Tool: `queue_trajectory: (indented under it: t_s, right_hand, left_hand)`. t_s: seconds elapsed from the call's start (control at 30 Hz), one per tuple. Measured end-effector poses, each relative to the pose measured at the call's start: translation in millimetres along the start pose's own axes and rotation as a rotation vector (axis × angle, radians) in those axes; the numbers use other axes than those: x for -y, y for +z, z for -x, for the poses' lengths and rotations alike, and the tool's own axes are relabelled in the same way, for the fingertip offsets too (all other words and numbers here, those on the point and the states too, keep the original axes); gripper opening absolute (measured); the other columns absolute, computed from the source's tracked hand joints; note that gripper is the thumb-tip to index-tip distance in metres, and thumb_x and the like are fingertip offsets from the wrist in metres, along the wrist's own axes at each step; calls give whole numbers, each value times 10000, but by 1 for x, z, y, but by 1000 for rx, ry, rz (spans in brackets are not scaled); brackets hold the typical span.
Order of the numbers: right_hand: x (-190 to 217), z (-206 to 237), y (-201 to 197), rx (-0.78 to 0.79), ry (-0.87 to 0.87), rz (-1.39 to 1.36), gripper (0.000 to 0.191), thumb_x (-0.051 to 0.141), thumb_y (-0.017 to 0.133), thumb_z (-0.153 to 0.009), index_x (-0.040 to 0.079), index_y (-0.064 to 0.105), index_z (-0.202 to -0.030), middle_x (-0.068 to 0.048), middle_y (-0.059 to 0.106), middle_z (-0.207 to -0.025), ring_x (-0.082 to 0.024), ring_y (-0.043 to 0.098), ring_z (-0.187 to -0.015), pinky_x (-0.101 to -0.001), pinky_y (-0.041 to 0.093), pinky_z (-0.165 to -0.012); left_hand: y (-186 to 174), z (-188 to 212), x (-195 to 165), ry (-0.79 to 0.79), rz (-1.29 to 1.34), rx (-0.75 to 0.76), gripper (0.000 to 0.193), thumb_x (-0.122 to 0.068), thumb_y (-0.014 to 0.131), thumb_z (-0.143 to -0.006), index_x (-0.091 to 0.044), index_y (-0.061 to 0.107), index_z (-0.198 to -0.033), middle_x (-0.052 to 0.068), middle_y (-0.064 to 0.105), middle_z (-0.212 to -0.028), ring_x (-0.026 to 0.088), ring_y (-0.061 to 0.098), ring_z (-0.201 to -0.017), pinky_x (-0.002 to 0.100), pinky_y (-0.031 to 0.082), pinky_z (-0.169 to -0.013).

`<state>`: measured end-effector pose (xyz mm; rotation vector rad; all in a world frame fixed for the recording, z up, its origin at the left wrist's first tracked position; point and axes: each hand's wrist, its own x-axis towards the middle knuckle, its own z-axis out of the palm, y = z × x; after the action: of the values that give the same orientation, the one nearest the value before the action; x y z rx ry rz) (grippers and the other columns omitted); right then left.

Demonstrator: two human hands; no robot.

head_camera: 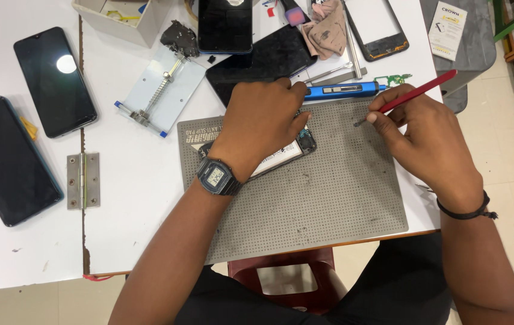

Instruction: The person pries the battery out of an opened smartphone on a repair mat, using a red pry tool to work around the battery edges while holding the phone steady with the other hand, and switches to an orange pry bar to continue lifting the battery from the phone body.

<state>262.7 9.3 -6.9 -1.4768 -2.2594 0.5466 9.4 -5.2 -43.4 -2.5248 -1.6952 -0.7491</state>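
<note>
The left hand (263,123), fingers curled together, is pressing down on an opened phone (281,153) lying on the grey mat (329,192), its long axis running left to right, slightly tilted. The right hand (425,141) is pinching a red-handled tool (416,93), tip pointing down-left at the mat. A white box (127,21) at the table's far edge is holding small yellow parts.
</note>
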Motion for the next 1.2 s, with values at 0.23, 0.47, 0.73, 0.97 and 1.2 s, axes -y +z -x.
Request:
queue_trajectory:
  t_s: [0.23, 0.47, 0.73, 0.97, 1.2]
  right_hand:
    - [-1, -2, 1, -46, -69, 3, 190, 126, 773, -939, 2, 706, -1067, -106, 747, -941, -228, 721, -763, -348, 548, -699]
    - [-4, 3, 2, -148, -150, -15, 129, 54, 815, -916, 39, 739, -1019, -67, 768, -1008, -178, 722, -748, -299, 541, -691]
    - [-7, 2, 9, -212, -236, 78, 123, -27, 811, -902, 38, 742, -981, -72, 761, -944, -192, 711, -738, -307, 533, -678]
    - [-6, 3, 9, -182, -273, -5, 121, -70, 744, -929, 34, 720, -987, -61, 763, -1005, -187, 751, -852, -303, 570, -709]
    - [2, 3, 8, -163, -227, 60, 91, -34, 738, -927, 33, 733, -988, -88, 763, -950, -245, 736, -815, -340, 546, -680]
  left_hand:
    - [0, -1, -1, -23, 29, 37, 283, -336, 743, -877, -84, 739, -1005, 77, 698, -795, 261, 701, -677, 409, 510, -541]
    - [1, -2, 0, -13, 18, 31, 283, -336, 751, -873, -78, 732, -988, 80, 700, -808, 273, 703, -698, 419, 515, -558]
    - [2, -2, 0, -13, 13, 37, 315, -332, 763, -849, -71, 734, -1023, 86, 697, -784, 278, 699, -663, 418, 516, -539]
    - [5, -1, 1, -6, 22, 9, 294, -322, 760, -859, -76, 736, -1018, 82, 702, -795, 268, 702, -667, 412, 515, -542]
    - [3, -1, 0, -10, 29, 9, 272, -321, 755, -868, -76, 728, -983, 77, 697, -795, 262, 702, -674, 404, 516, -547]
